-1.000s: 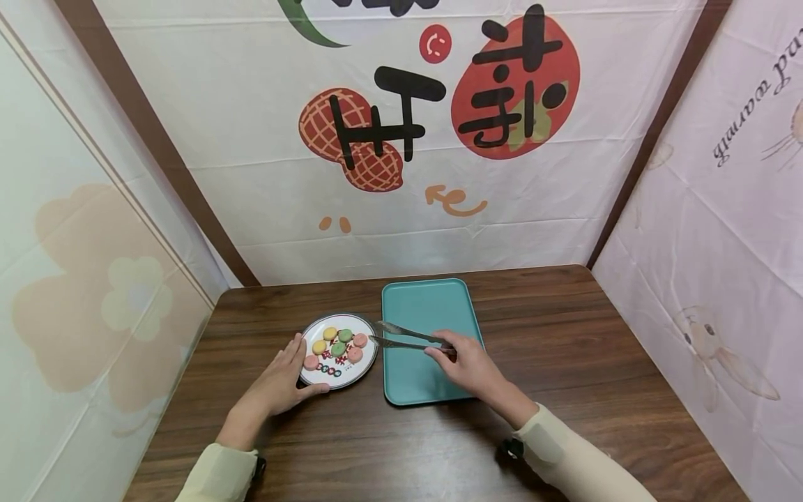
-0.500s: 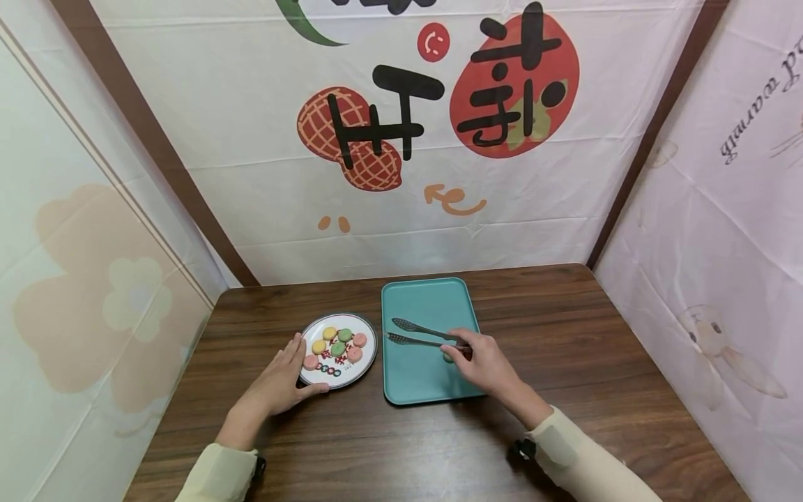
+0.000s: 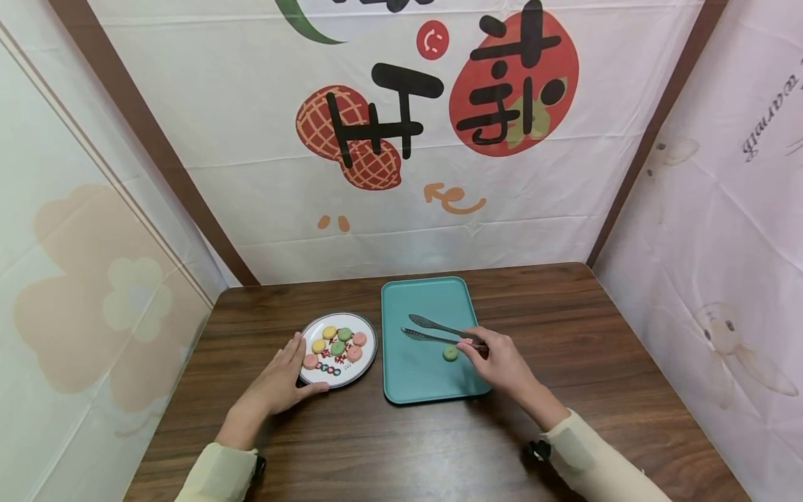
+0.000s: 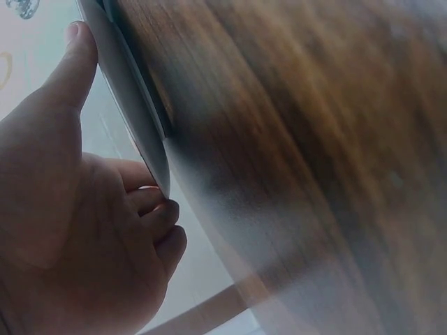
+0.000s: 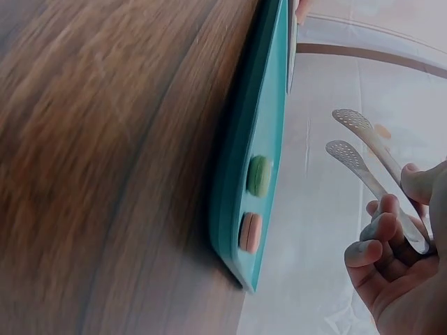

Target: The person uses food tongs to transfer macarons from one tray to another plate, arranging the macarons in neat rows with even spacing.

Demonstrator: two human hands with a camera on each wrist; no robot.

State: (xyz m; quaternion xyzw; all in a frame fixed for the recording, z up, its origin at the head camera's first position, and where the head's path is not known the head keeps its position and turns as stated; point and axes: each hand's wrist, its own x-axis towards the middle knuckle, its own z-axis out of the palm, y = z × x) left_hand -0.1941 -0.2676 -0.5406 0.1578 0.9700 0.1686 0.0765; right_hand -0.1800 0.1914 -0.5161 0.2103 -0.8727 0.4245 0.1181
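Backdrop: white printed cloth (image 3: pixel 351 254) behind and at both sides; dark wood-grain bench (image 3: pixel 376 453) before it.
Plate: one, round, white with a dark-lined rim (image 3: pixel 370 355), placed at the left of the tray, just beside it.
Plate contents: seven macarons; two yellow macarons (image 3: pixel 329 332), two green macarons (image 3: pixel 337 348), three pink macarons (image 3: pixel 354 353).
Tray: one, teal, rectangular (image 3: pixel 414 380), flat on the bench.
Tray contents: lone green macaron (image 3: pixel 449 353), near the right hand; lone pink macaron (image 5: pixel 251 232), close by it, plain in the right wrist view.
Tongs: one pair, metal, perforated blades (image 3: pixel 424 321), held above the tray; blades apart, nothing visible between them.
Left hand (image 3: pixel 282 376): rested against the plate's near-left edge, fingers extended along it, thumb spread apart; clenched on nothing.
Right hand (image 3: pixel 502 359): grasped the tongs at the handle end.
Recent change: within the last second the tongs had shifted from the plate's right edge to the tray's middle, bringing the lone green macaron, half a second ago partly covered, into full view.
Unchanged: left hand, plate and its seven macarons.
Bearing on the work: judged a pause between lifts; the tongs appeared unladen and the plate's count had not dropped.
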